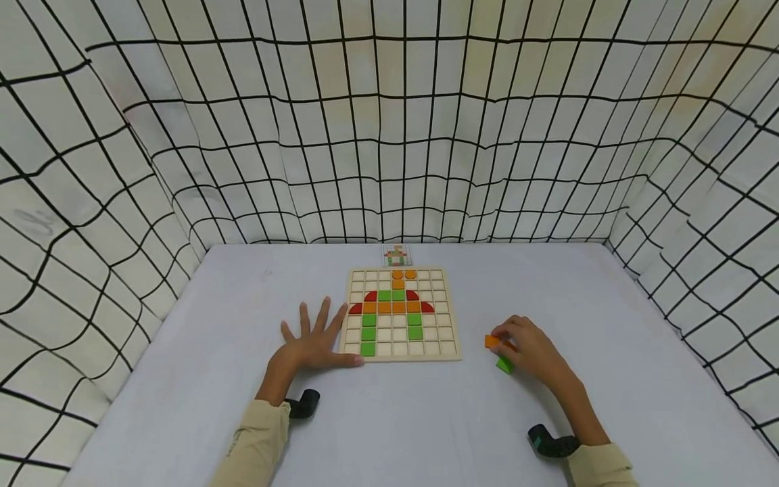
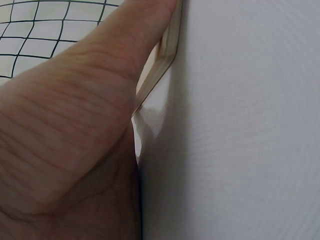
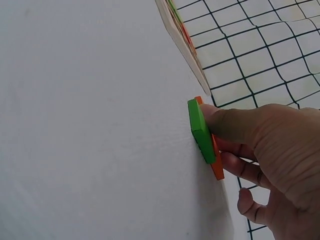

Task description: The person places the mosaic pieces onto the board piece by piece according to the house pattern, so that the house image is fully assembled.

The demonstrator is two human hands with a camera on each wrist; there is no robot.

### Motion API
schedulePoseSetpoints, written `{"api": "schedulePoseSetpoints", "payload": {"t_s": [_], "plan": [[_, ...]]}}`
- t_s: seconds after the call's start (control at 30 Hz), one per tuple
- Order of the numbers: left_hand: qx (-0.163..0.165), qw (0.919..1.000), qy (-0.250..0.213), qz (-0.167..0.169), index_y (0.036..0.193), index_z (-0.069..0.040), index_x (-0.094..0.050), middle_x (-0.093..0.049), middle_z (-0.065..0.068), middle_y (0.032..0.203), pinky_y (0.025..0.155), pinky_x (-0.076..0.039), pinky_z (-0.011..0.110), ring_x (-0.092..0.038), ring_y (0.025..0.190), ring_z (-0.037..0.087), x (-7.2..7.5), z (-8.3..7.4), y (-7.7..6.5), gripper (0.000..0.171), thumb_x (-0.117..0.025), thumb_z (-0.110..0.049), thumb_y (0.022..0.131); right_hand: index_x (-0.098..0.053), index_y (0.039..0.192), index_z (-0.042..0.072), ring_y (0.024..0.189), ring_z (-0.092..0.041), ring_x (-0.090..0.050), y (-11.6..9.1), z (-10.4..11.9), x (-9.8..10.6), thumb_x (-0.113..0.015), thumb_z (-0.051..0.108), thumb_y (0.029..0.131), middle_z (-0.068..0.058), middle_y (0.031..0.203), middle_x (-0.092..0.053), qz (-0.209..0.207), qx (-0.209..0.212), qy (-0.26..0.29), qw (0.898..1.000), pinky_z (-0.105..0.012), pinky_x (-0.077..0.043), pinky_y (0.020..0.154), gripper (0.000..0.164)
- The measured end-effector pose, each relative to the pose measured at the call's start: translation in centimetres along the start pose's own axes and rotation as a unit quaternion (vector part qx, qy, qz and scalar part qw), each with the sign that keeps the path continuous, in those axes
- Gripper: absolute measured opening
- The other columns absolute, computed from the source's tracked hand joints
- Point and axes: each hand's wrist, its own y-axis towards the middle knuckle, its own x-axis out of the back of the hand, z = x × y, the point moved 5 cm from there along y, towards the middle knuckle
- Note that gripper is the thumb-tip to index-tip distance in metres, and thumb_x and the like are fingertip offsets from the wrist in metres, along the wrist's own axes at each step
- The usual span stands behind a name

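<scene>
A wooden grid board point(image 1: 435, 348) lies mid-table, with red, orange and green tiles set in its cells in a figure. My left hand point(image 1: 310, 348) is spread flat at its left side, fingers straight. Its thumb rests on the board's lower left corner; the left wrist view shows the thumb against the board's edge. Right of the board, my right hand point(image 1: 529, 348) pinches at an orange tile point(image 1: 490, 341) with curled fingers. A green tile point(image 1: 504, 365) lies just below those fingers. In the right wrist view the green tile point(image 3: 201, 132) partly hides the orange behind it.
A small pattern card point(image 1: 397, 255) showing a similar coloured figure lies behind the board's far edge. White table cloth point(image 1: 402, 419) surrounds the board. Black netting point(image 1: 389, 142) over white walls stands behind and along both sides.
</scene>
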Motion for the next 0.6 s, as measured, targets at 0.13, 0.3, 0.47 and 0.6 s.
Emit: {"api": "schedulePoseSetpoints", "payload": {"t_s": [0.13, 0.3, 0.47, 0.6], "plan": [[-0.002, 1.0, -0.001, -0.001, 0.159, -0.021, -0.007, 0.013, 0.018, 0.164, 0.099, 0.012, 0.082, 0.023, 0.142, 0.055, 0.0, 0.0, 0.0, 0.119, -0.066, -0.077, 0.071, -0.073, 0.095, 0.008, 0.086, -0.016, -0.059, 0.1, 0.1, 0.2, -0.079, 0.022, 0.082, 0.0, 0.093, -0.064, -0.016, 0.033, -0.02, 0.999, -0.033, -0.052, 0.072, 0.02], [-0.004, 1.0, -0.003, -0.001, 0.159, -0.022, -0.007, 0.013, 0.018, 0.164, 0.099, 0.012, 0.082, 0.023, 0.142, 0.055, 0.1, 0.0, 0.0, 0.12, -0.066, -0.077, 0.071, -0.071, 0.095, 0.009, 0.088, -0.015, -0.06, 0.2, 0.0, 0.3, -0.078, 0.024, 0.083, 0.001, 0.095, -0.065, -0.022, 0.064, -0.021, 0.998, -0.033, -0.052, 0.075, 0.02], [-0.005, 1.0, -0.001, -0.001, 0.159, -0.021, -0.007, 0.013, 0.018, 0.164, 0.098, 0.011, 0.083, 0.023, 0.142, 0.056, 0.1, 0.0, 0.0, 0.121, -0.065, -0.078, 0.07, -0.07, 0.096, 0.01, 0.088, -0.013, -0.06, 0.5, 0.5, 0.1, -0.077, 0.023, 0.084, 0.003, 0.096, -0.066, -0.017, 0.074, 0.003, 0.997, -0.031, -0.052, 0.075, 0.019], [-0.004, 1.0, -0.004, -0.002, 0.159, -0.021, -0.007, 0.012, 0.018, 0.164, 0.099, 0.011, 0.082, 0.022, 0.142, 0.055, 0.1, 0.0, 0.0, 0.121, -0.065, -0.079, 0.069, -0.07, 0.096, 0.012, 0.087, -0.01, -0.059, 1.3, 1.4, -0.3, -0.078, 0.022, 0.082, 0.005, 0.094, -0.065, -0.017, 0.078, 0.017, 0.997, -0.027, -0.052, 0.073, 0.019]]}}
